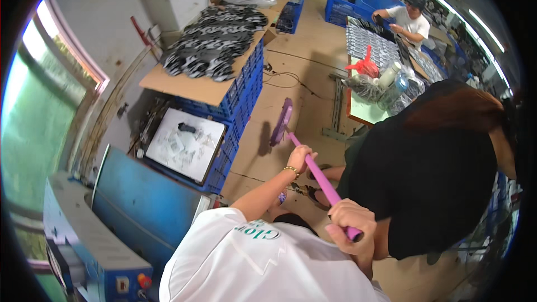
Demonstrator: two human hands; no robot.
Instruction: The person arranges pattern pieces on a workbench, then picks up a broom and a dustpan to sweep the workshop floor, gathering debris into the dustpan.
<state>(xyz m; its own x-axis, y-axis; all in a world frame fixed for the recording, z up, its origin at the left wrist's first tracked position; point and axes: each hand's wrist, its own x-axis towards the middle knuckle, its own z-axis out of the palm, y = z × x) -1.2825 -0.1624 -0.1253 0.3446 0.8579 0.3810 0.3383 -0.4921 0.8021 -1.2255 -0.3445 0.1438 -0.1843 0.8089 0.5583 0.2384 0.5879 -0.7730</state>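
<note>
A long pink mop [321,178] slants across the middle, its flat purple head [281,122] out ahead of me over the floor. My left hand [301,158], with a gold bracelet at the wrist, wraps round the handle's middle part. Near the handle's open dark end, my right hand [352,223] is closed on the pole. A shadow falls to the left of the head, which looks tilted and apparently raised off the floor.
Blue crates [244,86] at left carry cardboard with patterned black-and-grey pieces [215,39]. A person in black [425,173] stands close at my right. Beyond, a worktable [363,107] holds bags and bottles, with another person [411,22] behind. A cable [285,78] lies ahead; a blue machine [142,190] stands left.
</note>
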